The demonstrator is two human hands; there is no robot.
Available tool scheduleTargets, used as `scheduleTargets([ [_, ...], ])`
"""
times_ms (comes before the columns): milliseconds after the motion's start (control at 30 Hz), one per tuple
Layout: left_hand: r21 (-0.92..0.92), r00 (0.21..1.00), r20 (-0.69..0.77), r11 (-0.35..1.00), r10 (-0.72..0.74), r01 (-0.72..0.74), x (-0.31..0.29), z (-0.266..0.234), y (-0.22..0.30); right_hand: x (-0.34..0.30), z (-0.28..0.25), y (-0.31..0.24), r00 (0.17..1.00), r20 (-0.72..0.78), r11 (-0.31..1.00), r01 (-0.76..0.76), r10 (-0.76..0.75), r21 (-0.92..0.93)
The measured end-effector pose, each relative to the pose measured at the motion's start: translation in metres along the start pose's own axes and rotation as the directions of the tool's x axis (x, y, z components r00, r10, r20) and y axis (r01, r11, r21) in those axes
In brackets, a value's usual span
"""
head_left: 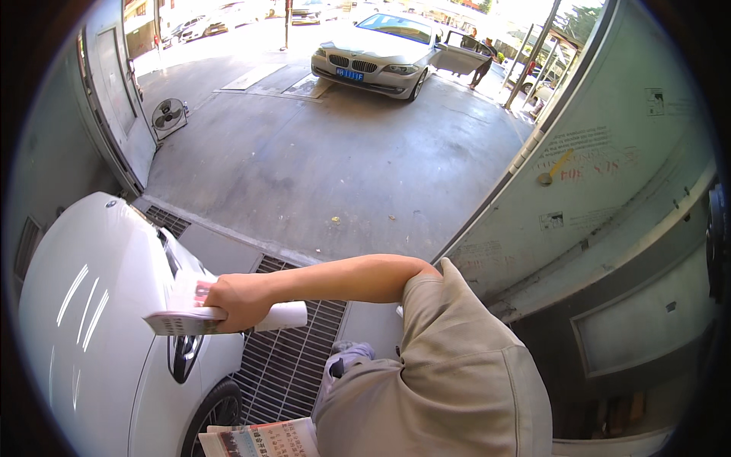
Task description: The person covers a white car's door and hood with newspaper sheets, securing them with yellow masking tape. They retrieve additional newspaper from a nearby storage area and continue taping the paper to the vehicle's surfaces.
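My right hand (242, 302) reaches across to the left, fingers closed round a folded newspaper (186, 324). A white rolled end (283, 316) sticks out on the other side of the hand; whether it is part of the same paper I cannot tell. The held paper is just above the front corner of a white car (84, 305), beside its headlight (183, 354). More printed newspaper (263, 440) shows at the lower edge, near my khaki clothing. My left hand is out of view.
A floor grating (293, 365) runs beside the white car's front wheel (217, 411). Metal door panels (579, 167) stand at right. A floor fan (169, 116) is at far left. Outside, a silver car (373, 57) has a door open, with a person (483, 65) beside it.
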State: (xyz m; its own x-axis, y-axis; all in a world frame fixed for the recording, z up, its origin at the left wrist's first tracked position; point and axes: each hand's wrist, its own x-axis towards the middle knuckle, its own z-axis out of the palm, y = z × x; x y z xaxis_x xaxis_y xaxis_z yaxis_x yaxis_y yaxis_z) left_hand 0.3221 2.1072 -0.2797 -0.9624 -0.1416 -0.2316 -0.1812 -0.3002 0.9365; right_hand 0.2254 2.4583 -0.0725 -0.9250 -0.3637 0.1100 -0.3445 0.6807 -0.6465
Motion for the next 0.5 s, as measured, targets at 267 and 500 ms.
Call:
scheduleTargets([
  [267, -0.190, 0.971, -0.226, 0.981, -0.073, 0.029, -0.115, -0.193, 0.039, 0.010, 0.141, -0.100, 0.878, 0.477, 0.975, 0.059, 0.051, -0.214],
  [500, -0.359, 0.908, -0.404, 0.893, 0.113, -0.272, -0.168, -0.382, -0.048, 0.076, 0.281, -0.193, 0.685, 0.729, 0.940, 0.237, 0.017, -0.244],
])
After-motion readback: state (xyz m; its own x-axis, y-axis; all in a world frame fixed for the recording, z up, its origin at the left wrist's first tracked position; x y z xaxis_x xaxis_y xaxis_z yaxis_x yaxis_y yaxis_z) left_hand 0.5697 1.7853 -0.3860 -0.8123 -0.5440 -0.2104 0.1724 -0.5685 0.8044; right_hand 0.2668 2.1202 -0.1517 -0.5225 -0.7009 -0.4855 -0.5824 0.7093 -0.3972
